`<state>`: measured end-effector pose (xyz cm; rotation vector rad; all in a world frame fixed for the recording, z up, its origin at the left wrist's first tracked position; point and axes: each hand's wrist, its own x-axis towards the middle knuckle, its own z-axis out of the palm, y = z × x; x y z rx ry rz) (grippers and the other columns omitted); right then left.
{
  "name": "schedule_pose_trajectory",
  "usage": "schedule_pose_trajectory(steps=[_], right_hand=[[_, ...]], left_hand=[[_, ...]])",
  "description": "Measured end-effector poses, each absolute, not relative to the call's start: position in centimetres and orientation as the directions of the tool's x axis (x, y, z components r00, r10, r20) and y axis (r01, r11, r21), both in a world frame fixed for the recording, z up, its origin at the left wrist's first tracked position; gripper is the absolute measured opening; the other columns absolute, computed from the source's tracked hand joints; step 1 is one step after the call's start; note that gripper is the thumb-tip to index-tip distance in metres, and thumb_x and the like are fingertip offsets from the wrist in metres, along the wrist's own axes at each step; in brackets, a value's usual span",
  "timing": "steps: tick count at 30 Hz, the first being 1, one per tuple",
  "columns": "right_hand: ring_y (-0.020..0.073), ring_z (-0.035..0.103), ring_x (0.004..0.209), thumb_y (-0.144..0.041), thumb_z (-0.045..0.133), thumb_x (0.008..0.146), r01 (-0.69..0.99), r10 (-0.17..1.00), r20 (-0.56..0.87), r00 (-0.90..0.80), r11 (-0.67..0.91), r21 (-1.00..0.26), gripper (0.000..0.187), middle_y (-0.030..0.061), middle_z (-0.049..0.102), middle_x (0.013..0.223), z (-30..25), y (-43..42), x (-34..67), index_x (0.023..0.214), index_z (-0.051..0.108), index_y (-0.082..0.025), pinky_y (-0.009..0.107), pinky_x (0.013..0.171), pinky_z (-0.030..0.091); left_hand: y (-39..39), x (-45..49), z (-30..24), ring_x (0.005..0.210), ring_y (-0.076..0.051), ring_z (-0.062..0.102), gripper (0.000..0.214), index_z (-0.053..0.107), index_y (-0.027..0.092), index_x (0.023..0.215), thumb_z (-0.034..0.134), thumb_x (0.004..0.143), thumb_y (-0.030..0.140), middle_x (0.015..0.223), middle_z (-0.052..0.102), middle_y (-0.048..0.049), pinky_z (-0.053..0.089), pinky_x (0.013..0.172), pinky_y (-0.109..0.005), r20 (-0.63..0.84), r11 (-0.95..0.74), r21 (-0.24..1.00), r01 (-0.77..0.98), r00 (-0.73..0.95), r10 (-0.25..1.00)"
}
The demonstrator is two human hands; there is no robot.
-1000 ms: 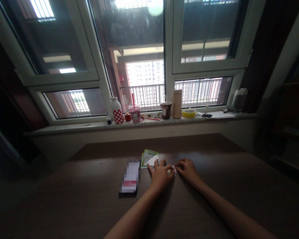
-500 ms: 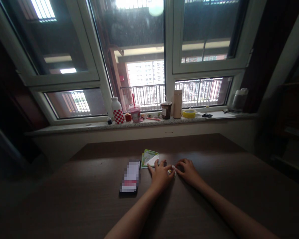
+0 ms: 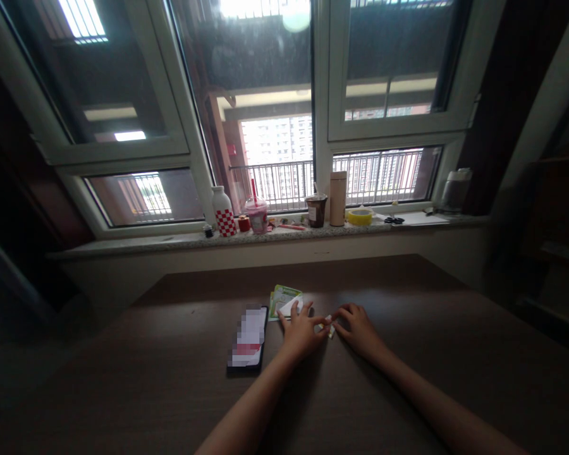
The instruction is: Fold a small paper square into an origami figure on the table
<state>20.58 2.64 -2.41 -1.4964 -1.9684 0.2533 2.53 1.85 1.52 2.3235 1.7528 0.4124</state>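
A small white piece (image 3: pixel 330 331) is pinched at the tips of the thumb and forefinger of the left hand (image 3: pixel 301 336), whose other fingers are spread toward eleven o'clock. By the right hand (image 3: pixel 360 328), at the piece's three o'clock, the thumb and bent forefinger are brought up close to it; whether it is gripped there cannot be told. The piece is seen as tiny, crumpled or folded in outline and mostly white, with a touch of yellow at its nine o'clock side; a short pale end is pointed toward six. Its finer detail is covered by the fingertips. At ten o'clock, green-and-white cards (image 3: pixel 277 308) are overlapped by a white triangular sheet (image 3: pixel 289 307), which is reached by the left fingers. At nine o'clock, a phone (image 3: pixel 249 335) is laid screen up on the brown table (image 3: pixel 171 392). Beyond, toward twelve, a windowsill (image 3: pixel 180 241) is lined with drinks and bottles.
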Motion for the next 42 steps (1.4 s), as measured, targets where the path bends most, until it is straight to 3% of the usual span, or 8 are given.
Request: schedule_pose_trajectory(steps=[23, 37, 42], right_hand=[[0.0255, 0.049, 0.114, -0.039, 0.065, 0.079, 0.799, 0.908, 0.370, -0.197, 0.367, -0.476, 0.030, 0.0089, 0.056, 0.117, -2.41, 2.20, 20.73, 0.105, 0.063, -0.024, 0.040, 0.100, 0.040], [0.0257, 0.048, 0.116, -0.040, 0.064, 0.079, 0.777, 0.912, 0.354, -0.208, 0.374, -0.506, 0.030, 0.0088, 0.056, 0.119, -2.07, 1.96, 20.82, 0.106, 0.064, -0.025, 0.042, 0.101, 0.039], [0.0232, 0.051, 0.114, -0.034, 0.058, 0.085, 0.739, 0.918, 0.344, -0.199, 0.371, -0.563, 0.019, 0.0074, 0.059, 0.114, -2.29, 2.48, 21.16, 0.099, 0.068, -0.025, 0.039, 0.100, 0.039]], left_hand=[[1.72, 2.65, 1.17, 0.143, -0.038, 0.016, 0.028, 0.067, 0.050, 0.108, 0.052, 0.085, 0.058, 0.151, 0.038, 0.0055, 0.002, 0.103, -0.077, 0.095, -0.248, 0.324, 0.913, 0.229, 0.969], [1.44, 2.55, 1.33, 0.143, -0.035, 0.016, 0.029, 0.066, 0.051, 0.108, 0.050, 0.086, 0.059, 0.150, 0.039, 0.0071, 0.002, 0.106, -0.074, 0.089, -0.245, 0.314, 0.917, 0.228, 0.970], [1.50, 2.34, 0.86, 0.142, -0.035, 0.018, 0.027, 0.065, 0.054, 0.108, 0.052, 0.085, 0.057, 0.147, 0.043, 0.0067, 0.000, 0.106, -0.074, 0.139, -0.278, 0.359, 0.891, 0.243, 0.960]])
